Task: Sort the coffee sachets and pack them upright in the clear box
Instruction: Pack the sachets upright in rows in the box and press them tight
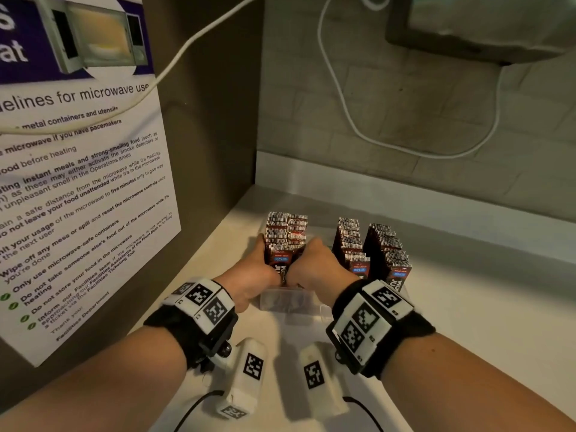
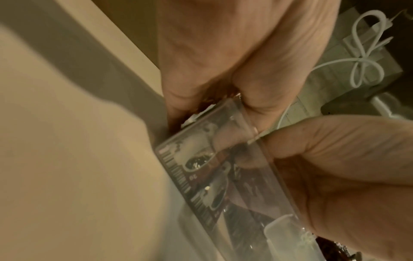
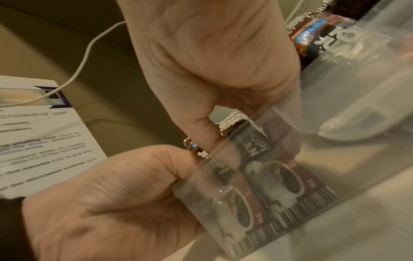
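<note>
Gripping sachet stack (image 1: 285,238) from both sides, left hand (image 1: 254,269), right hand (image 1: 316,266), inside clear box (image 1: 288,299) near wall corner.

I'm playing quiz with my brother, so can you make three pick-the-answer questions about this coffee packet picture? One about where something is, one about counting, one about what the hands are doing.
1. Where is the microwave poster?
A. On the wall to the left
B. Flat on the counter
C. Inside the clear box

2. How many rows of coffee sachets stand to the right of the hands?
A. None
B. Two
C. Five

3. What are the hands doing?
A. Resting flat on the counter
B. Pulling the white cable
C. Gripping a bundle of sachets

Answers:
1 A, it hangs on the left wall beside the counter.
2 B, one row and another stand there.
3 C, the left hand and right hand squeeze the bundle at the clear box.
</note>
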